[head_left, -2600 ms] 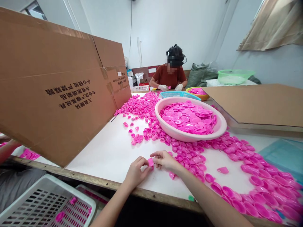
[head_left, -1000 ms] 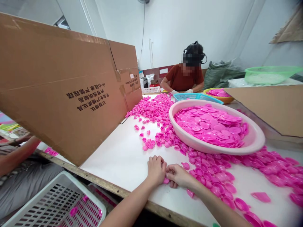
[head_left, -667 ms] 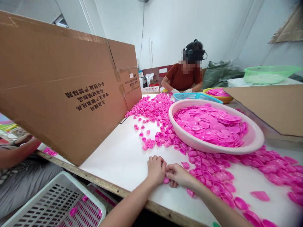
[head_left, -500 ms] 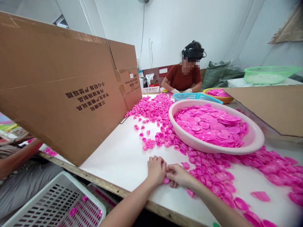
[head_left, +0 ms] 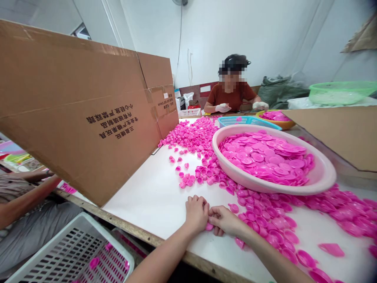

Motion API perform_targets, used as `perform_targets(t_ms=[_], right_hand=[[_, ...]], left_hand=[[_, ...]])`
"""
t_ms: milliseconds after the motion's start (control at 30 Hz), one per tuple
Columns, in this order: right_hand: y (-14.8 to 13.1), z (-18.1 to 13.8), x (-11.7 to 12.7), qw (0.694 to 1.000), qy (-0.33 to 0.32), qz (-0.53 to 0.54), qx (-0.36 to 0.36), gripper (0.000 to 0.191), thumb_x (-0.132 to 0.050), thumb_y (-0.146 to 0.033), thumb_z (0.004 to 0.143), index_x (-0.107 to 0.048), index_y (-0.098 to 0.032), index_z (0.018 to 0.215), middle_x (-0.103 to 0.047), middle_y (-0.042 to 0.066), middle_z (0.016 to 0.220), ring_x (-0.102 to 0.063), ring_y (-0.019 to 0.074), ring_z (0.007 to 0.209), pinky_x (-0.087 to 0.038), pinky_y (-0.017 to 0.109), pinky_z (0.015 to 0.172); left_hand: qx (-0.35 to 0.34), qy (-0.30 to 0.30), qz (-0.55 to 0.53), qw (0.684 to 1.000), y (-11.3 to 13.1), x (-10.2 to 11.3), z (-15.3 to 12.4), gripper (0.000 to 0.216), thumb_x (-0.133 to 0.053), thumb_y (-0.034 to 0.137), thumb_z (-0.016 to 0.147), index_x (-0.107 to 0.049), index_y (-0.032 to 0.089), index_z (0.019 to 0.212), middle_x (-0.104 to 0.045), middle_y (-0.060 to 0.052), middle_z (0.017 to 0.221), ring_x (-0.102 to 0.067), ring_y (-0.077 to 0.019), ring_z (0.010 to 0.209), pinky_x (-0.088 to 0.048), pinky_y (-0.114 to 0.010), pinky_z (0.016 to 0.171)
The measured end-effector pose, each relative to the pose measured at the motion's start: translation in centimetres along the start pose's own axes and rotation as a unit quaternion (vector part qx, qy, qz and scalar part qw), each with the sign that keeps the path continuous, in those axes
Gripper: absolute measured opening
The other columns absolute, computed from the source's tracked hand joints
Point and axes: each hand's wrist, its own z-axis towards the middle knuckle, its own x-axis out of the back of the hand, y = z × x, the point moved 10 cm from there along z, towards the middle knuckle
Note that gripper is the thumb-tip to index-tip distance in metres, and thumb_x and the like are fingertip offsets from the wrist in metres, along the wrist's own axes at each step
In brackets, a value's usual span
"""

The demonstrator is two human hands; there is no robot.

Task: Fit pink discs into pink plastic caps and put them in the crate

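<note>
My left hand (head_left: 196, 213) is closed, its fingers curled over a pink plastic piece (head_left: 209, 226) just above the white table (head_left: 150, 192). My right hand (head_left: 223, 221) meets it from the right, with thumb and fingers pinched on the same piece. Only the piece's lower edge shows between the hands; the rest is hidden. Small pink plastic cups (head_left: 250, 215) lie heaped beside my right hand and forearm. A single pink cup (head_left: 233, 208) rests just beyond my right fingers.
A pale pink basin (head_left: 326, 173) full of pink discs stands at right. A large cardboard box (head_left: 59, 98) rises at left. Below the table edge is a white basket (head_left: 118, 245). A gloved person (head_left: 231, 96) sits opposite; another person's arm (head_left: 32, 196) shows at left.
The person opposite has raised their head and moved their gloved hands apart. My hands stay together on the pink piece. The view has shifted slightly.
</note>
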Motion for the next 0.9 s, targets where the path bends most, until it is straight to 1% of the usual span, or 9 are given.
perform_targets(t_ms=[200,333,533,667,833,900], right_hand=[[0.24,0.21,-0.01,1.0,0.001,-0.002,-0.005,0.011,-0.05,-0.025,0.077,-0.048,-0.014,0.075,-0.056,-0.003,0.049,-0.055,0.0084,0.039,-0.04,0.015,0.034],[0.5,0.45,0.0,1.0,-0.003,-0.001,0.004,0.012,-0.048,-0.026,0.078,-0.048,-0.014,0.076,-0.057,-0.002,0.051,-0.055,0.0083,0.04,-0.04,0.015,0.035],[0.41,0.23,-0.03,1.0,-0.006,0.005,0.011,0.012,-0.05,-0.026,0.076,-0.048,-0.014,0.074,-0.055,-0.003,0.047,-0.055,0.0087,0.039,-0.041,0.016,0.035],[0.31,0.14,-0.02,1.0,-0.004,0.002,0.008,0.013,-0.05,-0.026,0.076,-0.048,-0.014,0.074,-0.056,-0.003,0.048,-0.055,0.0093,0.04,-0.042,0.017,0.037],[0.08,-0.04,-0.06,1.0,-0.007,0.005,0.012,0.012,-0.051,-0.025,0.077,-0.048,-0.014,0.075,-0.06,-0.001,0.056,-0.057,0.0094,0.044,-0.043,0.017,0.038],[0.08,-0.09,0.06,1.0,-0.003,0.003,0.011,0.011,-0.051,-0.025,0.077,-0.048,-0.014,0.074,-0.058,-0.002,0.054,-0.057,0.0096,0.044,-0.043,0.017,0.038]], left_hand=[[-0.006,0.015,-0.014,1.0,-0.02,0.02,-0.03,0.021,-0.035,0.031,0.082,-0.053,0.021,0.078,-0.053,-0.004,0.084,-0.042,-0.0194,0.083,-0.031,-0.031,0.069],[-0.005,0.015,-0.016,1.0,0.02,0.07,-0.1,0.022,-0.035,0.03,0.081,-0.054,0.021,0.077,-0.053,-0.004,0.084,-0.042,-0.019,0.082,-0.031,-0.031,0.07],[-0.002,0.009,-0.014,1.0,0.03,-0.08,-0.14,0.023,-0.033,0.03,0.082,-0.054,0.021,0.078,-0.053,-0.004,0.084,-0.042,-0.0189,0.082,-0.03,-0.032,0.07],[0.001,-0.003,-0.006,1.0,0.1,-0.09,-0.16,0.024,-0.033,0.03,0.082,-0.054,0.02,0.078,-0.053,-0.004,0.084,-0.042,-0.0187,0.083,-0.03,-0.031,0.071],[0.008,-0.014,-0.004,1.0,0.06,-0.04,-0.2,0.025,-0.031,0.031,0.083,-0.054,0.021,0.079,-0.053,-0.002,0.085,-0.041,-0.0177,0.084,-0.03,-0.03,0.071],[0.009,-0.012,-0.004,1.0,0.03,-0.05,-0.19,0.026,-0.031,0.032,0.083,-0.054,0.021,0.078,-0.053,-0.002,0.085,-0.041,-0.0176,0.083,-0.03,-0.03,0.071]])
